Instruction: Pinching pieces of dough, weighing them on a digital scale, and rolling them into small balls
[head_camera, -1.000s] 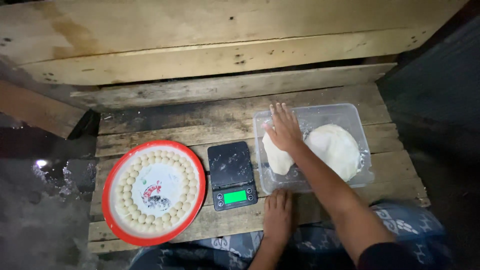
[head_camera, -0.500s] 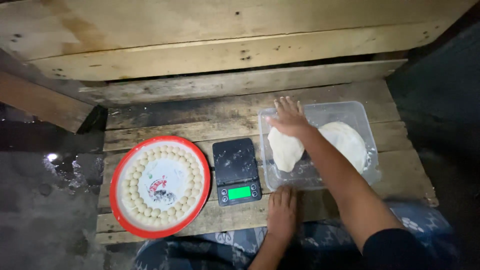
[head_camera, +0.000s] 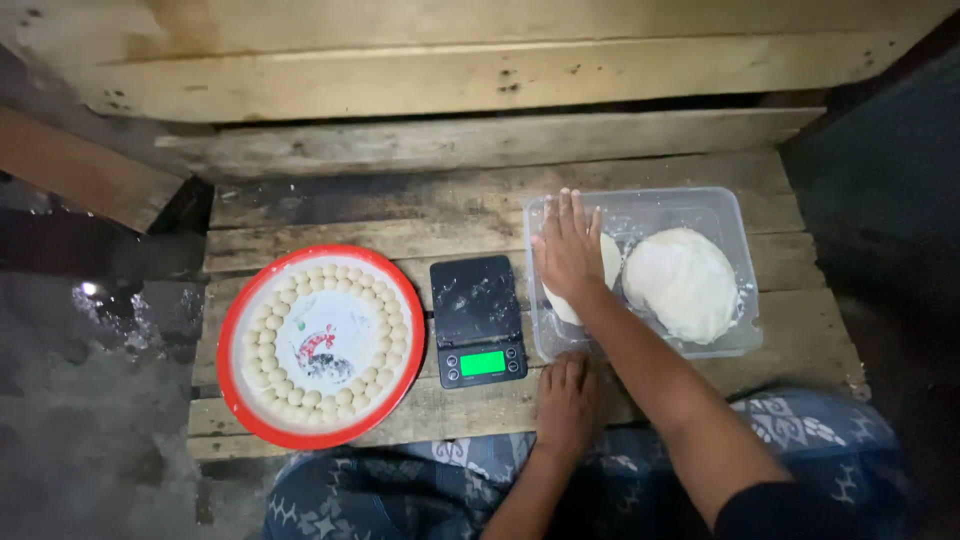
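Landmark: tub (head_camera: 735, 215), clear plastic, on right part of plank surface (head_camera: 330, 215).

Right hand (head_camera: 568, 250): fingers spread flat, palm down, pressing small dough piece (head_camera: 607, 262) at tub's left end. Nothing pinched.

Large dough lump (head_camera: 683, 282): in tub's right half, just right of small piece; long axis runs near-to-far, slightly slanted.

Left hand (head_camera: 568, 400): flat on surface just below tub's near-left corner, fingers together, empty. Right hand is nearer dough.

Scale (head_camera: 476, 318): just left of tub, platform bare.

Plate (head_camera: 240, 330): red rim, ring of dough balls (head_camera: 258, 350), left of scale, well apart from tub.
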